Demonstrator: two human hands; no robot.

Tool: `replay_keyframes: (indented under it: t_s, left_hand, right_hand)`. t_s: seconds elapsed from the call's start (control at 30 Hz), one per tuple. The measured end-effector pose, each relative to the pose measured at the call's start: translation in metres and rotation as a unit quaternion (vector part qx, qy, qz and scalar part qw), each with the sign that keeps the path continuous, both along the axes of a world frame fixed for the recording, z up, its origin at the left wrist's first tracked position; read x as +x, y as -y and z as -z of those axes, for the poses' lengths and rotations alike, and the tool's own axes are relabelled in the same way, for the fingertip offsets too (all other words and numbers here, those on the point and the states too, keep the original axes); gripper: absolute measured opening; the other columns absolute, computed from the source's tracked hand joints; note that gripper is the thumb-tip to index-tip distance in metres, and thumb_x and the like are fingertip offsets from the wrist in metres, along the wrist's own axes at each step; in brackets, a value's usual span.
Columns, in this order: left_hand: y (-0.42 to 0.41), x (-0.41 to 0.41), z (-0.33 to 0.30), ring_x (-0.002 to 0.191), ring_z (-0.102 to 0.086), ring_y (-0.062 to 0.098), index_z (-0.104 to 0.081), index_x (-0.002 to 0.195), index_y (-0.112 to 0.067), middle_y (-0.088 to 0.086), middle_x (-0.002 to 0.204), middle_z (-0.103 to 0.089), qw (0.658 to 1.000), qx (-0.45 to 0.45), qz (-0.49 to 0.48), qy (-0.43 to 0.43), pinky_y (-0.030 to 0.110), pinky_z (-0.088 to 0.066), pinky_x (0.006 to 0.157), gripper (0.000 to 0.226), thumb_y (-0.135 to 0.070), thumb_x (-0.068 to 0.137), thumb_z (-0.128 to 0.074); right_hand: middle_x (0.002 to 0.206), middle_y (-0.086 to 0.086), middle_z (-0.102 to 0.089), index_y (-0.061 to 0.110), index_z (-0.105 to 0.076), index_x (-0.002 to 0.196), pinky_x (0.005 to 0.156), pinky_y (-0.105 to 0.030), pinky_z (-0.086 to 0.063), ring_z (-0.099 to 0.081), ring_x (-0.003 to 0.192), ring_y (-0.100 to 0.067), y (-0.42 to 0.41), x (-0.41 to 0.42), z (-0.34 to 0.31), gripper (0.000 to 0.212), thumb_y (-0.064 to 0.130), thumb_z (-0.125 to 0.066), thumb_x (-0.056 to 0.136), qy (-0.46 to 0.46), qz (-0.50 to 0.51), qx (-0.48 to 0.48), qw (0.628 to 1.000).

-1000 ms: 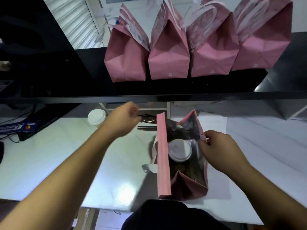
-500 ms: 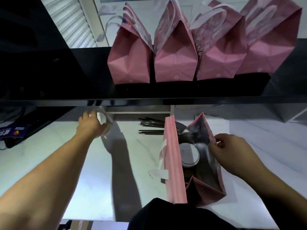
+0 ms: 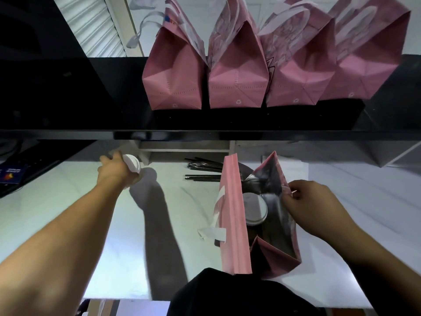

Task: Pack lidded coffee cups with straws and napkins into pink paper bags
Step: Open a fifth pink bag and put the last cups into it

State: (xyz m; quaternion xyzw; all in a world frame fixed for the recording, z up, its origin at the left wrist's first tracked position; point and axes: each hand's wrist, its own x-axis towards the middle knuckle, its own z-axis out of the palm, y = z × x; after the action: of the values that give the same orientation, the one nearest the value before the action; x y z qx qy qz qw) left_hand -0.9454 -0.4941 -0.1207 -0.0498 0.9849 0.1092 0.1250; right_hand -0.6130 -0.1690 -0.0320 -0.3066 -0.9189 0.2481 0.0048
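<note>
So our left hand [image 3: 115, 172] is wrapped round a lidded cup [image 3: 132, 164] at the far left of the worktop [image 3: 79, 201], while the right hand [image 3: 305, 201] pinches the rim of the open pink bag [image 3: 232, 213], which already has 1 cup [image 3: 254, 208] inside. We reckon paper cups crush easily, so grip the wall, not the lid. Thin bag, probably floppy.

Left hand [image 3: 115, 172] is wrapped around a lidded cup [image 3: 132, 163] over by the shelf edge, while the right hand [image 3: 305, 199] pinches the rim of the open pink bag [image 3: 234, 215]. One cup [image 3: 254, 205] already sits inside it, black straws [image 3: 202, 171] just behind.
</note>
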Motion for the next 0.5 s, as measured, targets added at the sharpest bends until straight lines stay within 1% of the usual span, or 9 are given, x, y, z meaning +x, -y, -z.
replay_keyframes:
  t_s: [0.1, 0.17, 0.23, 0.3, 0.4, 0.43, 0.5]
  left_hand:
    - [-0.003, 0.019, -0.005, 0.121, -0.052, 0.047, -0.030, 0.149, -0.017, 0.021, 0.137, -0.047, 0.999, -0.014, 0.045, 0.010, 0.048, -0.050, 0.084, 0.096, -0.046, 0.072, -0.079]
    - [-0.010, 0.038, -0.017, 0.118, -0.055, 0.044, -0.034, 0.146, -0.017, 0.020, 0.135, -0.051, 0.996, -0.010, 0.090, 0.010, 0.046, -0.050, 0.081, 0.096, -0.047, 0.069, -0.083]
    - [-0.017, 0.060, -0.038, 0.115, -0.058, 0.041, -0.037, 0.145, -0.020, 0.018, 0.136, -0.053, 0.990, 0.014, 0.136, -0.023, 0.047, -0.053, 0.083, 0.094, -0.051, 0.069, -0.084]
    - [-0.024, 0.089, -0.070, 0.110, -0.060, 0.036, -0.038, 0.141, -0.024, 0.013, 0.133, -0.055, 0.979, 0.049, 0.179, -0.081, 0.045, -0.054, 0.079, 0.091, -0.057, 0.067, -0.081]
    - [-0.043, 0.139, -0.135, 0.097, -0.060, 0.023, -0.038, 0.133, -0.038, -0.002, 0.120, -0.054, 0.946, 0.137, 0.242, -0.166, 0.035, -0.048, 0.068, 0.082, -0.062, 0.062, -0.072]
    - [-0.052, 0.156, -0.159, 0.093, -0.060, 0.016, -0.038, 0.132, -0.043, -0.009, 0.118, -0.053, 0.930, 0.170, 0.273, -0.178, 0.030, -0.046, 0.065, 0.080, -0.062, 0.061, -0.071]
    - [-0.072, 0.191, -0.202, 0.095, -0.060, 0.005, -0.037, 0.132, -0.050, -0.018, 0.119, -0.051, 0.897, 0.213, 0.354, -0.157, 0.023, -0.047, 0.068, 0.078, -0.062, 0.063, -0.073]
  right_hand:
    - [0.054, 0.004, -0.064, 0.022, -0.065, 0.071, 0.046, -0.027, -0.039, -0.058, 0.051, -0.011, 0.000, 0.000, 0.002, 0.029, 0.032, -0.055, 0.096, -0.002, -0.005, 0.000, 1.000]
    - [0.057, 0.005, -0.065, 0.022, -0.066, 0.073, 0.047, -0.026, -0.037, -0.058, 0.052, -0.010, 0.000, 0.001, 0.001, 0.028, 0.033, -0.055, 0.096, -0.003, -0.012, -0.001, 1.000]
    - [0.058, 0.005, -0.066, 0.024, -0.067, 0.076, 0.046, -0.025, -0.036, -0.058, 0.051, -0.009, -0.001, 0.003, 0.001, 0.026, 0.035, -0.055, 0.097, -0.004, -0.016, -0.007, 1.000]
    - [0.058, 0.004, -0.067, 0.023, -0.069, 0.080, 0.045, -0.026, -0.037, -0.059, 0.050, -0.010, -0.001, 0.006, 0.001, 0.026, 0.035, -0.055, 0.097, -0.005, -0.022, -0.016, 1.000]
    - [0.059, 0.003, -0.067, 0.022, -0.069, 0.081, 0.045, -0.026, -0.040, -0.059, 0.051, -0.012, -0.003, 0.010, 0.000, 0.024, 0.035, -0.055, 0.097, -0.007, -0.026, -0.025, 0.999]
    - [0.060, 0.003, -0.068, 0.023, -0.069, 0.082, 0.045, -0.026, -0.041, -0.060, 0.051, -0.012, -0.003, 0.011, 0.000, 0.023, 0.034, -0.056, 0.097, -0.007, -0.029, -0.028, 0.999]
    - [0.064, 0.005, -0.070, 0.025, -0.069, 0.085, 0.046, -0.026, -0.041, -0.061, 0.053, -0.011, -0.004, 0.013, 0.000, 0.020, 0.035, -0.056, 0.096, -0.009, -0.034, -0.038, 0.999]
